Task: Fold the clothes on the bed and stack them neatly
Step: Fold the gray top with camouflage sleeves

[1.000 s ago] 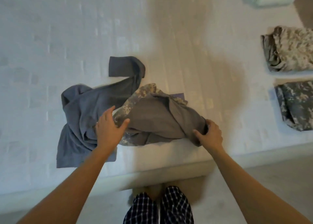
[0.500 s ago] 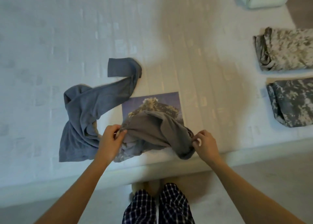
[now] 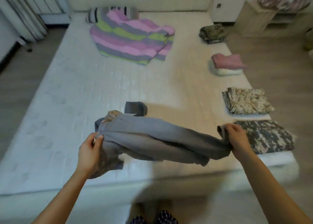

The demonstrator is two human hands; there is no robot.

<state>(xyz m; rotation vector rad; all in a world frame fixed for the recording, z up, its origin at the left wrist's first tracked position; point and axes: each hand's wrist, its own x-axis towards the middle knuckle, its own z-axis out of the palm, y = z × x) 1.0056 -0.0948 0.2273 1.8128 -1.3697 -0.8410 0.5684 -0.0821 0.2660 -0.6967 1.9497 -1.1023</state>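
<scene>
A grey garment with a camouflage lining (image 3: 152, 139) hangs stretched between my hands above the near edge of the white bed (image 3: 67, 105). My left hand (image 3: 89, 151) pinches its left end, and my right hand (image 3: 237, 139) grips its right end. A blue-grey garment (image 3: 135, 107) lies on the bed behind it, mostly hidden. Folded clothes lie along the right side: a dark camouflage piece (image 3: 269, 137), a tan camouflage piece (image 3: 247, 101), and a pink piece on a pale one (image 3: 227, 63).
A striped pink, green and grey blanket (image 3: 130, 39) lies at the far side of the bed, with a striped pillow (image 3: 94, 15) behind it. A dark camouflage bundle (image 3: 213, 33) sits far right. A wooden shelf (image 3: 264, 18) stands beyond. My legs are at the bed's edge.
Both hands have lifted the grey garment off the bed and pulled it out sideways. The view has tilted up, so the far side of the bed now shows.
</scene>
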